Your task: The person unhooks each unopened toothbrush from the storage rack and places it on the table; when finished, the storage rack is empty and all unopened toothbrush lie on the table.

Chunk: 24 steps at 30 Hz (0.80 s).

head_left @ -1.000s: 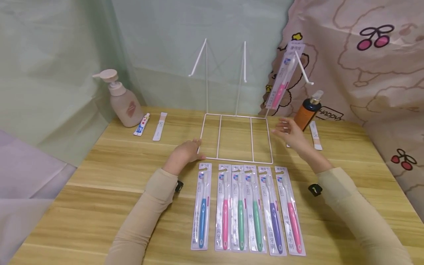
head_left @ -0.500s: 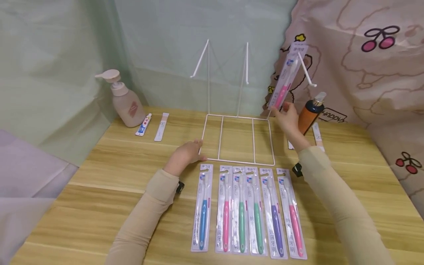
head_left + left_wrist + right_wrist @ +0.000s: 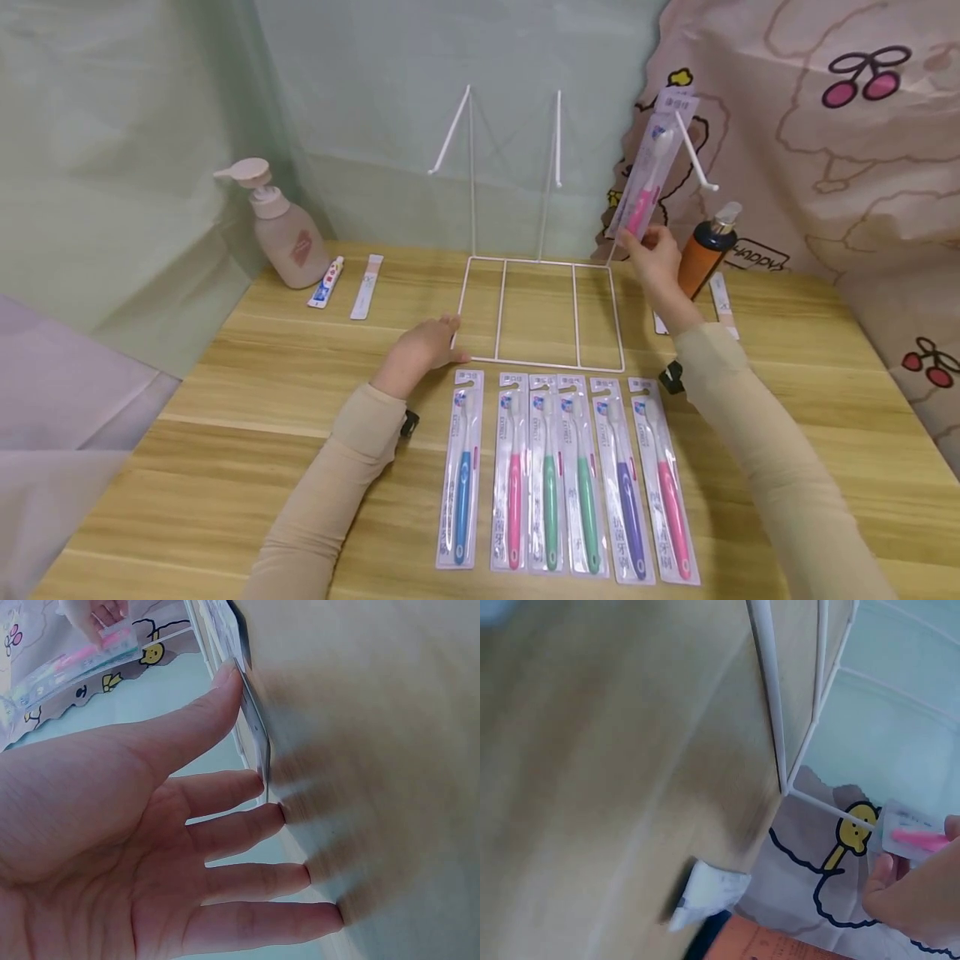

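Observation:
A white wire rack [image 3: 576, 317] stands on the wooden table with three long hooks at its top. From the right hook hangs a packaged toothbrush [image 3: 649, 171] with a pink handle. My right hand [image 3: 652, 265] pinches the bottom end of this pack between thumb and fingers; the right wrist view shows the pink handle [image 3: 919, 838] beside the fingertips. My left hand [image 3: 420, 348] touches the rack's front left corner. Its fingers are straight and spread in the left wrist view, with the fingertips at the table and the thumb along the rack's side.
Several packaged toothbrushes [image 3: 550, 500] lie in a row before the rack. A pump bottle [image 3: 288, 237], a small toothpaste tube [image 3: 326, 283] and a flat sachet [image 3: 365, 287] are at the left. An orange spray bottle [image 3: 701, 258] and another sachet [image 3: 723, 304] stand and lie at the right.
My right hand has moved up from beside the rack to the hanging pack and taken hold of its bottom end. The left hand has stayed at the rack's corner.

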Tool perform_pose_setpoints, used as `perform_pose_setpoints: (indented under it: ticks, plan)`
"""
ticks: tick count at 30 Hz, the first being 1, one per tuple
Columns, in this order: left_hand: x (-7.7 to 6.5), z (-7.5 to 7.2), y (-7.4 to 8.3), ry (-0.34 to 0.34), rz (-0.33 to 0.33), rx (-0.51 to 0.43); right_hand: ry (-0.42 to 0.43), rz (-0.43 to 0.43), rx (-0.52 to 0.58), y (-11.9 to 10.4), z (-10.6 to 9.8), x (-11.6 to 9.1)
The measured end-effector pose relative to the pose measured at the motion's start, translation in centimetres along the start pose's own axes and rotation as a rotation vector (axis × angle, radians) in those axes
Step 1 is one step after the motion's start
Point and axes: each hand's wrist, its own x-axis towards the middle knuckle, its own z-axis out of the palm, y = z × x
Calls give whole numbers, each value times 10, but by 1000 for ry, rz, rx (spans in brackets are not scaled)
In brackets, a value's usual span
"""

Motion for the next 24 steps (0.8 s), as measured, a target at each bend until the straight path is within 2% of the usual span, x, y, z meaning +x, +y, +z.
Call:
perform_pose_setpoints:
  ticks: [6, 12, 17, 24]
  plan:
    - [0, -2, 1, 6, 7, -23, -88, -29, 33, 5, -9, -10]
    - [1, -3, -1, 8, 9, -23, -196, -114, -31, 5, -22, -19]
    - [2, -2, -1, 2, 0, -19, -242, -141, -70, 7, -28, -27]
    - [0, -2, 1, -4, 1, -15, -292, -168, -22, 11, -33, -41]
